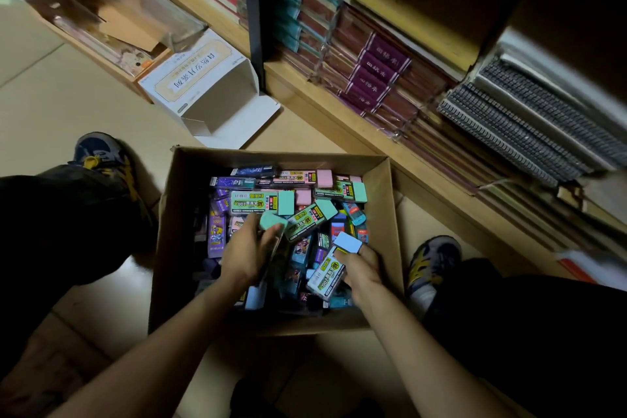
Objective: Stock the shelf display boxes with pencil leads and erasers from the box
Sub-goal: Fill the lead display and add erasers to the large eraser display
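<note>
Left hand (249, 253) grips a mint-green-capped lead pack (273, 221). Right hand (362, 266) pinches a pale-blue-capped, white-labelled pack (328, 272). Both hands are inside the open brown cardboard box (390, 248) of heaped packs (258, 202) on the floor.

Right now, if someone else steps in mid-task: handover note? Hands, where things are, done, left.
Left hand: grips a green-tipped pack inside the cardboard box.
Right hand: grips a blue-tipped pack, also inside the box.
The cardboard box sits on the floor between the feet, full of mixed packs.
A white carton lies open on the floor by the shelf; it looks empty.
Done: nothing visibly stocked.
Left: probably lift out the two held packs, place them in a display box, then work through the rest.
</note>
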### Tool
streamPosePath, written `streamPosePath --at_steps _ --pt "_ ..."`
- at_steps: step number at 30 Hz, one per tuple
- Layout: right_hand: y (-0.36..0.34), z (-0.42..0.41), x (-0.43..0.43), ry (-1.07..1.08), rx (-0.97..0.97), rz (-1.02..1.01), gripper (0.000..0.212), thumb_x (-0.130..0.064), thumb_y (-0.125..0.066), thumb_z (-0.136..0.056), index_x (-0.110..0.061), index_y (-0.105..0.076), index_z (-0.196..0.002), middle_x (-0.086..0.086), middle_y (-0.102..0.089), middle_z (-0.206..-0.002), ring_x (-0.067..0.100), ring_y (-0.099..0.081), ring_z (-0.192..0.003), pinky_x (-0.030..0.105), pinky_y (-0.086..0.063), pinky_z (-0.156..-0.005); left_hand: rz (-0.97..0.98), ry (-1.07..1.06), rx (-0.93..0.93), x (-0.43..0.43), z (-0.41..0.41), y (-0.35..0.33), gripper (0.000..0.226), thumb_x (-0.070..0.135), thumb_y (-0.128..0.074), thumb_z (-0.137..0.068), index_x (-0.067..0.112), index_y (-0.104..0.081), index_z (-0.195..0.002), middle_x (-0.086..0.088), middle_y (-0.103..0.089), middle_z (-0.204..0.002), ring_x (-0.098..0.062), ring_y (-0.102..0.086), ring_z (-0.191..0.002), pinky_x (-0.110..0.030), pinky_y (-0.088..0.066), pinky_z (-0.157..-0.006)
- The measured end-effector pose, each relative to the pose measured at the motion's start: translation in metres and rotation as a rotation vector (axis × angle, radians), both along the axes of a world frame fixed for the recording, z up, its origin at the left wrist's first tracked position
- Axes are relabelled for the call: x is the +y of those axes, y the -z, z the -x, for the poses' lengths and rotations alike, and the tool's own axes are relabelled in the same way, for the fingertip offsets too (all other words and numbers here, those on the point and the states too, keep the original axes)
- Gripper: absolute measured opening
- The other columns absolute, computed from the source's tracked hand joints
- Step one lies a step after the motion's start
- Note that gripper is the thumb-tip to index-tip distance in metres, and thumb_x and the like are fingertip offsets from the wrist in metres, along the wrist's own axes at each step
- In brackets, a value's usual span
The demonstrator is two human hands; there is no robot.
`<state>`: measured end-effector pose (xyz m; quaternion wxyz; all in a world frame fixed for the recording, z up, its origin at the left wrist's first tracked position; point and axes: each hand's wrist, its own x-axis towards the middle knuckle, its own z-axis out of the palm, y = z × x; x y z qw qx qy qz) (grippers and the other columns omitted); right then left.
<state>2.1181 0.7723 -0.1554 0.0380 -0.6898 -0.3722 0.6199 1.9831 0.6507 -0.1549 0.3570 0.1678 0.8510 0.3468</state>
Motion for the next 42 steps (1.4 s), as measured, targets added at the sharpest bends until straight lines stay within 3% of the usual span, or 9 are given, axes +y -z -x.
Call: streamPosePath --at_steps 4,7,10,14,18,24,28,36,42 --pt "-0.021 -0.01 -0.002 -0.001 0.098 -0.008 0.029 0.011 -0.055 -0.086 0.0 -0.058 -0.112 0.013 -0.062 -0.095 0.026 -0.058 -0.079 0.036 -0.047 -0.073 -0.055 -0.182 -0.228 0.022 -0.003 -0.01 0.031 0.036 -0.047 -0.097 0.006 -0.043 -0.101 -0.013 -0.054 -0.09 -0.026 -0.052 -0.088 -0.041 -0.048 -0.077" --pt "-0.042 -0.01 -0.003 -0.058 0.234 -0.019 0.03 0.011 -0.055 -0.086 -0.006 -0.059 -0.111 0.011 -0.064 -0.092 0.028 -0.058 -0.09 0.042 -0.046 -0.085 -0.137 -0.293 -0.394 0.033 -0.013 -0.023 0.034 0.035 -0.047 -0.098 0.009 -0.046 -0.12 -0.003 -0.053 -0.094 -0.024 -0.05 -0.101 -0.029 -0.043 -0.077" --pt "-0.062 -0.008 -0.003 -0.152 0.334 -0.018 0.028 0.008 -0.055 -0.086 -0.008 -0.06 -0.109 0.015 -0.066 -0.104 0.03 -0.06 -0.097 0.047 -0.046 -0.094 -0.214 -0.384 -0.481 0.039 -0.016 -0.038 0.06 0.036 -0.047 -0.098 0.002 -0.028 -0.144 -0.009 -0.052 -0.128 -0.024 -0.049 -0.113 -0.032 -0.04 -0.093" --pt "-0.09 -0.006 -0.006 -0.255 0.381 -0.025 0.033 0.006 -0.057 -0.086 -0.006 -0.057 -0.117 0.017 -0.065 -0.113 0.032 -0.061 -0.104 0.046 -0.045 -0.097 -0.318 -0.359 -0.536 0.043 -0.01 -0.064 0.044 0.038 -0.04 -0.1 0.004 -0.048 -0.126 -0.022 -0.06 -0.122 -0.031 -0.06 -0.102 -0.044 -0.048 -0.09" --pt "-0.116 0.0 -0.011 -0.273 0.433 -0.045 0.031 0.006 -0.057 -0.086 -0.005 -0.059 -0.114 0.019 -0.066 -0.113 0.032 -0.062 -0.101 0.051 -0.044 -0.099 -0.381 -0.256 -0.685 0.046 -0.008 -0.1 0.06 0.061 -0.034 -0.093 0.012 -0.061 -0.117 -0.016 -0.068 -0.111 -0.032 -0.063 -0.105 -0.049 -0.043 -0.1" --pt "-0.161 0.014 -0.003 -0.265 0.552 -0.093 0.027 0.007 -0.056 -0.086 0.0 -0.06 -0.113 0.011 -0.068 -0.097 0.022 -0.064 -0.086 0.036 -0.053 -0.082 -0.58 -0.211 -0.561 0.055 0.002 -0.139 0.026 0.034 -0.046 -0.097 0.011 -0.056 -0.103 -0.009 -0.067 -0.086 -0.02 -0.066 -0.075 -0.032 -0.054 -0.067" --pt "-0.198 0.022 0.013 -0.35 0.606 -0.145 0.017 0.005 -0.053 -0.089 -0.006 -0.063 -0.098 0.005 -0.069 -0.091 0.016 -0.065 -0.082 0.026 -0.054 -0.069 -0.64 -0.185 -0.505 0.066 0.013 -0.17 0.024 0.036 -0.045 -0.098 0.015 -0.056 -0.096 -0.005 -0.068 -0.078 -0.016 -0.066 -0.065 -0.028 -0.054 -0.057" --pt "-0.285 0.03 0.055 -0.424 0.678 -0.311 0.013 -0.007 -0.049 -0.094 -0.007 -0.061 -0.1 0.006 -0.071 -0.099 0.018 -0.065 -0.099 0.034 -0.052 -0.086 -0.812 -0.164 -0.394 0.088 0.043 -0.248 0.024 0.038 -0.047 -0.096 0.019 -0.059 -0.102 -0.003 -0.071 -0.089 -0.02 -0.067 -0.083 -0.038 -0.052 -0.078" --pt "-0.354 0.02 0.089 -0.557 0.552 -0.75 0.018 -0.011 -0.054 -0.093 -0.02 -0.059 -0.108 -0.001 -0.069 -0.103 0.009 -0.065 -0.092 0.015 -0.049 -0.066 -0.865 -0.072 -0.296 0.108 0.054 -0.302 0.027 0.04 -0.05 -0.093 0.021 -0.055 -0.112 -0.01 -0.065 -0.108 -0.025 -0.064 -0.097 -0.045 -0.05 -0.087"
